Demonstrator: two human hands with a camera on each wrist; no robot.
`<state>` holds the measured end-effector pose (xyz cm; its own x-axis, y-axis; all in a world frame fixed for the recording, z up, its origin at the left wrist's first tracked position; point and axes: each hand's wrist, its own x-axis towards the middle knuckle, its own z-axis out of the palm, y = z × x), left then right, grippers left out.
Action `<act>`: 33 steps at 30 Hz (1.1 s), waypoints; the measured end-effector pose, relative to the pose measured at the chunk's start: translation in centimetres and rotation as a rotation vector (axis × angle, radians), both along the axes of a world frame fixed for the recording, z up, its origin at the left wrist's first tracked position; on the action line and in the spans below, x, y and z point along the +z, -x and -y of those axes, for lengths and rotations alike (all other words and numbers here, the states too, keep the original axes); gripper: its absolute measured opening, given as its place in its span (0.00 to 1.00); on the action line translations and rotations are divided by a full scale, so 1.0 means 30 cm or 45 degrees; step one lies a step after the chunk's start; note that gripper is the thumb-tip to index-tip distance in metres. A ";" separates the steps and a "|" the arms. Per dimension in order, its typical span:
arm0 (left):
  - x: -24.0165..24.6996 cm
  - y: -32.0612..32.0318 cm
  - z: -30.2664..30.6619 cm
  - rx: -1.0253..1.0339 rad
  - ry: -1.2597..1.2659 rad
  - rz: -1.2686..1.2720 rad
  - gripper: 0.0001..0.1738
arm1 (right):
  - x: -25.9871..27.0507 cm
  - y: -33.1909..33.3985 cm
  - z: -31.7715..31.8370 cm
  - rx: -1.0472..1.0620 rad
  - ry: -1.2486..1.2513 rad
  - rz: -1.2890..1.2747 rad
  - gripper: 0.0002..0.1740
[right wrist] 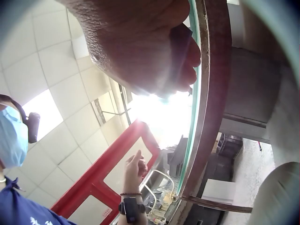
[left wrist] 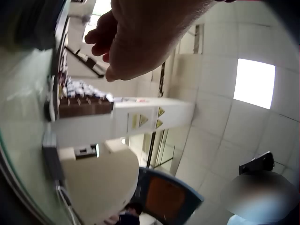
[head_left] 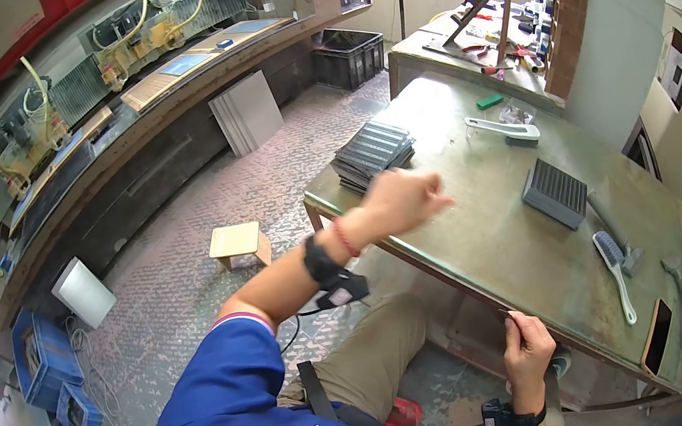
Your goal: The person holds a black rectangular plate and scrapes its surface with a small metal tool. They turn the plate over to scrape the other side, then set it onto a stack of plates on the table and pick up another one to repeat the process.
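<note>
My left hand (head_left: 401,202), blurred, is raised beside a stack of dark grooved plates (head_left: 373,151) at the table's left corner. Its fingers are loosely bent and nothing shows in them; the left wrist view also shows this hand (left wrist: 145,40) empty. At the table's near edge, my right hand (head_left: 528,351) pinches a small dark thing (head_left: 505,313) between thumb and fingers. The right wrist view shows this hand (right wrist: 136,47) from behind, its palm side mostly hidden. A second, smaller pile of grooved plates (head_left: 555,193) lies on the right half of the table.
On the table (head_left: 464,237) lie a white-handled brush (head_left: 501,127), a green block (head_left: 489,102), a grey-bristled brush (head_left: 614,265), a hammer (head_left: 612,224) and a phone (head_left: 656,336). A stool (head_left: 238,241) stands on the floor; a tool-covered bench (head_left: 413,54) is behind.
</note>
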<state>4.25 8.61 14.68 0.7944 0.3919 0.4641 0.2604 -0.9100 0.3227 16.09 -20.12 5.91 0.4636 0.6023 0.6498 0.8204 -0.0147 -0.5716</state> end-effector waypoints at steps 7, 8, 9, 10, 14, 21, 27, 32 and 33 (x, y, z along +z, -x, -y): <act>-0.080 -0.484 0.110 -0.447 0.026 -0.359 0.32 | 0.013 -0.028 0.047 -0.083 -0.012 -0.089 0.06; -0.119 -0.565 0.091 -0.414 -0.084 -0.317 0.36 | 0.012 -0.034 0.053 -0.098 -0.006 -0.112 0.06; -0.149 -0.614 0.072 -0.383 -0.193 -0.274 0.41 | 0.010 -0.042 0.056 -0.101 -0.013 -0.112 0.06; -0.148 -0.633 0.057 -0.393 -0.202 -0.274 0.41 | 0.009 -0.051 0.056 -0.088 -0.055 -0.082 0.06; -0.128 -0.754 0.025 -0.506 -0.265 -0.439 0.47 | 0.024 -0.067 0.061 -0.118 -0.120 -0.009 0.06; -0.107 -0.746 0.054 -0.498 -0.356 -0.347 0.23 | 0.042 -0.068 0.064 -0.093 -0.156 0.009 0.06; -0.079 -0.689 0.037 -0.639 -0.411 -0.195 0.19 | 0.007 -0.089 0.057 -0.141 -0.186 0.106 0.06; -0.025 -0.638 0.107 -0.478 -0.570 0.284 0.05 | 0.026 -0.099 0.082 -0.175 -0.362 -0.313 0.10; 0.009 -0.583 0.170 -0.467 -0.588 0.414 0.04 | 0.041 -0.095 0.086 -0.167 -0.433 -0.434 0.11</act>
